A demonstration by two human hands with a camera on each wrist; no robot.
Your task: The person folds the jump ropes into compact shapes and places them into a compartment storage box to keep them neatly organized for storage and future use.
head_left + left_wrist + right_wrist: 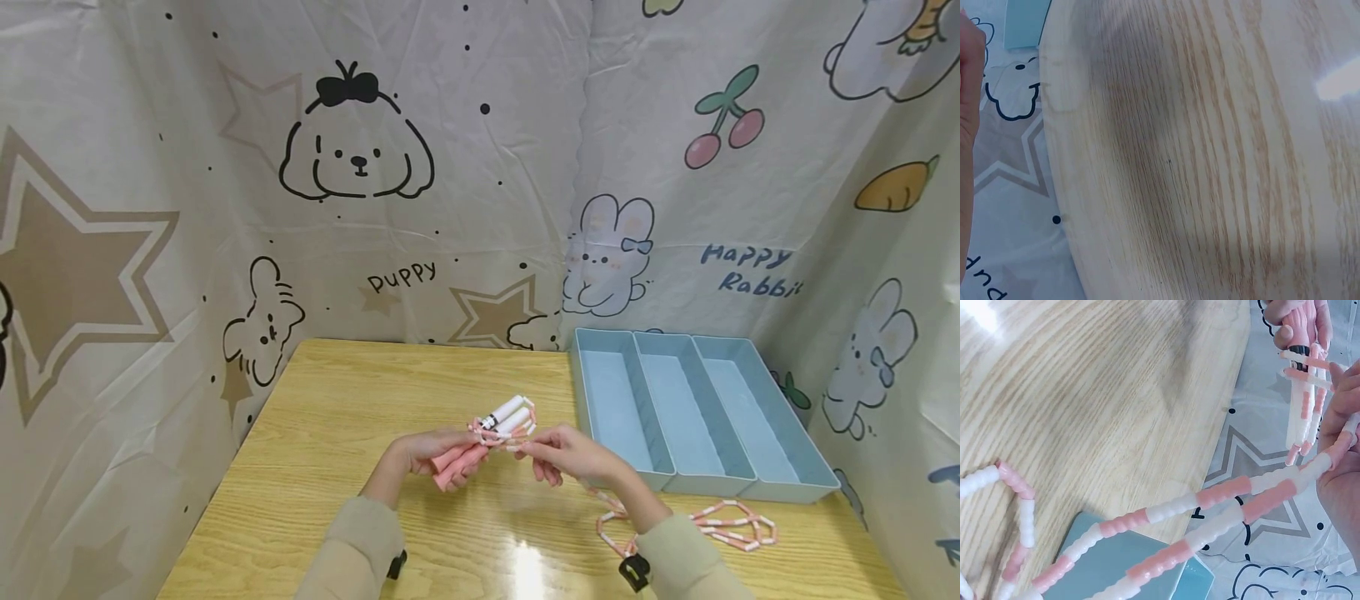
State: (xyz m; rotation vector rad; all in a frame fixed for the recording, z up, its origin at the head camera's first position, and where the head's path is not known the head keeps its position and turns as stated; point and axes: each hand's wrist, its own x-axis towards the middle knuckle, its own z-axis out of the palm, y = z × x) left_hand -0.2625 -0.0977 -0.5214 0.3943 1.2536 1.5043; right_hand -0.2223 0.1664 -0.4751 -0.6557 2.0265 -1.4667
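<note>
A jump rope with pink and white handles (pixel 459 465) is in the hands above the middle of the table. My left hand (pixel 426 448) grips both handles side by side by their pink ends, the white ends pointing away. Strands of its pink-and-white beaded rope (pixel 1227 492) are wrapped around the handles. My right hand (pixel 572 455) pinches the beaded rope just right of the handles. From there, two strands run down to the table in the right wrist view. More of the rope lies in loops near the right forearm, which partly hides it.
A light blue tray (pixel 663 479) with three long compartments stands at the back right of the wooden table (pixel 360 392). Printed cloth (pixel 480 167) hangs behind the table and along its sides. Part of the rope's loops lies in front of the tray.
</note>
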